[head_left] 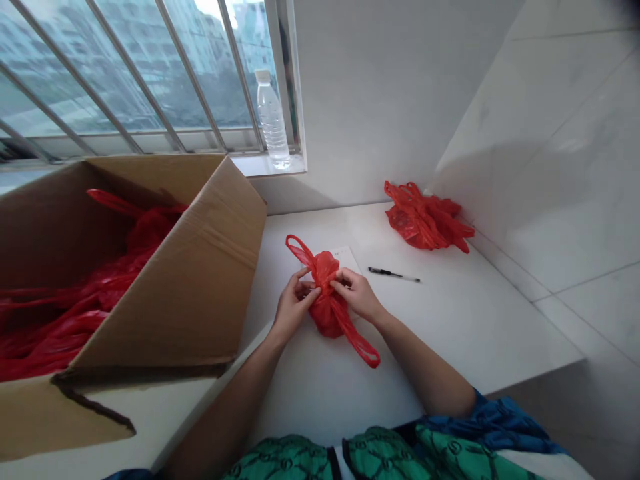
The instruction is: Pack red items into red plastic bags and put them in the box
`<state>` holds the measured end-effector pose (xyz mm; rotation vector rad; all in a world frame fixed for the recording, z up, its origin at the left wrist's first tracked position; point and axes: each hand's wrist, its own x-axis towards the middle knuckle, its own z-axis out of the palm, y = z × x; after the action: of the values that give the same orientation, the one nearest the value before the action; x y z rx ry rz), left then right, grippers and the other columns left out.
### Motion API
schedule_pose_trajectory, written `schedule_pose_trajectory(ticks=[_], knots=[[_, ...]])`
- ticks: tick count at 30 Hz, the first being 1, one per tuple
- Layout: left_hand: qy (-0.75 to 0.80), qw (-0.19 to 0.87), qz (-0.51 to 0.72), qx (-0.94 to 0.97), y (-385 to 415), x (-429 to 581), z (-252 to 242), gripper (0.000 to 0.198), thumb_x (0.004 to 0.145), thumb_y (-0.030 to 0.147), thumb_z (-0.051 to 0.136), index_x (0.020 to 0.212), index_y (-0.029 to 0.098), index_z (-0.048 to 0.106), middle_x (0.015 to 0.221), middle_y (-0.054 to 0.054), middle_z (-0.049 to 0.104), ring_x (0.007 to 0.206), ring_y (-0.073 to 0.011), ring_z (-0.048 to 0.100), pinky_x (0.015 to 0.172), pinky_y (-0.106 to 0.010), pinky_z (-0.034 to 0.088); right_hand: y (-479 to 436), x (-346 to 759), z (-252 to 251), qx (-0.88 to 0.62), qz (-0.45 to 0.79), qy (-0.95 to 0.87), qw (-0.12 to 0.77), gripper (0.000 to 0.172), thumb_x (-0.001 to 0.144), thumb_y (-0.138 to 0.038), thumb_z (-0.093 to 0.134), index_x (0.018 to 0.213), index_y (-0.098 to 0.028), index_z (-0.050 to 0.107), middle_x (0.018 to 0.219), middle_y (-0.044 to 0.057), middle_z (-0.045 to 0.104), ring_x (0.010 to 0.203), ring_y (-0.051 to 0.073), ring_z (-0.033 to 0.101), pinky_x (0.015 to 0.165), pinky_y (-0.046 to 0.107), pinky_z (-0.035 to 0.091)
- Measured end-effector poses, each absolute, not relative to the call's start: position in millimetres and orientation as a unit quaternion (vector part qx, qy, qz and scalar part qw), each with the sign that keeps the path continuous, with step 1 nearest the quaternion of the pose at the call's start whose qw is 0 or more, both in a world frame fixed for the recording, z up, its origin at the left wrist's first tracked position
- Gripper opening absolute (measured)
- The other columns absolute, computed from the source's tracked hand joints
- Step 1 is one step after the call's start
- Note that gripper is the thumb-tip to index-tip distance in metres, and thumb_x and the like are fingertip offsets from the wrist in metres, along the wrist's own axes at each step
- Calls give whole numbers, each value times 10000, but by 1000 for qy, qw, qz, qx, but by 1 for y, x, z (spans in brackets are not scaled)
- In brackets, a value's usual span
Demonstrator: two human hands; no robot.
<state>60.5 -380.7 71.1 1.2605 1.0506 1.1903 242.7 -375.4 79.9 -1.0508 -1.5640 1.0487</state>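
A red plastic bag (pixel 330 320) lies bunched up on the white table in front of me. One handle loop points to the back left, the other to the front right. My left hand (pixel 296 300) pinches the gathered middle of the bag from the left. From the right, my right hand (pixel 357 293) grips the same bunched part between thumb and fingers. Whatever the bag may contain is hidden. Partly behind it lies a white sheet of paper (pixel 349 259). A black pen (pixel 393 274) rests to the right of the paper.
At the left stands an open cardboard box (pixel 220 267) with red plastic bags (pixel 145 233) inside. More red plastic bag material (pixel 427 217) lies at the back right by the wall. A clear water bottle (pixel 273 123) stands on the sill beside the barred window. The table (pixel 480 333) meets a tiled wall on the right.
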Motion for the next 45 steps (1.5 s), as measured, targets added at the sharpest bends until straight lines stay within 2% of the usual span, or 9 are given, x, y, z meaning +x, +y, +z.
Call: schedule_pose_trajectory(ticks=[5,11,16,19,21,25,31,40,45], knots=[[444,542,557,446,-371,53,68,629,728,368,783,1278,192,532,843,-2,658,779,-144,638,752,-270,489,-369,258,84,-458,413,-594,516,183,838,-397,628,860,-215,619,782,-6,635,712,158,567,704,293,443],[535,361,544,537,-368,47,57,417,794,326,699,1175,189,602,987,-51,607,811,-148,597,706,-256,490,-373,261,79,-540,351,-684,343,182,843,-362,626,983,-246,633,706,-29,638,619,160,569,627,292,408],[506,151,486,696,-379,60,75,410,944,326,522,1342,225,520,1406,-128,486,1323,-253,445,1108,-436,370,-372,252,76,-543,263,-681,414,369,936,-483,489,1171,-226,612,1164,94,655,959,217,649,853,372,496],[495,129,379,771,-374,70,69,570,942,326,500,1483,200,374,1583,-150,293,1475,-306,238,1192,-528,217,-368,237,67,-527,194,-721,405,540,983,-472,383,1446,-199,434,1532,126,401,1412,241,374,1133,425,334],[503,143,327,787,-368,72,57,596,950,309,446,1517,177,320,1606,-154,247,1499,-310,175,1197,-559,188,-366,226,58,-525,180,-758,342,571,1010,-440,306,1530,-205,312,1610,90,279,1497,220,210,1209,464,182],[499,156,295,799,-359,69,38,590,961,293,355,1525,127,310,1607,-162,239,1507,-287,152,1211,-546,175,-364,213,46,-549,156,-782,251,567,1029,-409,232,1562,-215,229,1620,66,230,1508,211,179,1212,547,9],[492,168,299,800,-358,66,34,604,953,303,352,1531,134,302,1617,-147,210,1512,-267,122,1225,-521,159,-364,215,46,-557,148,-784,229,586,1033,-424,204,1569,-187,186,1628,66,172,1512,202,163,1211,548,-5],[495,209,294,790,-357,66,36,609,954,316,368,1532,140,293,1627,-150,177,1513,-269,124,1228,-509,142,-366,214,47,-550,187,-772,257,579,1024,-441,270,1559,-224,236,1623,68,221,1505,208,192,1213,537,-7],[512,230,378,736,-364,51,51,615,922,355,460,1495,170,333,1570,-147,317,1462,-256,288,1186,-447,280,-359,239,51,-518,263,-675,455,500,1006,-486,315,1351,-218,560,1430,99,550,1356,215,467,1192,489,222]])
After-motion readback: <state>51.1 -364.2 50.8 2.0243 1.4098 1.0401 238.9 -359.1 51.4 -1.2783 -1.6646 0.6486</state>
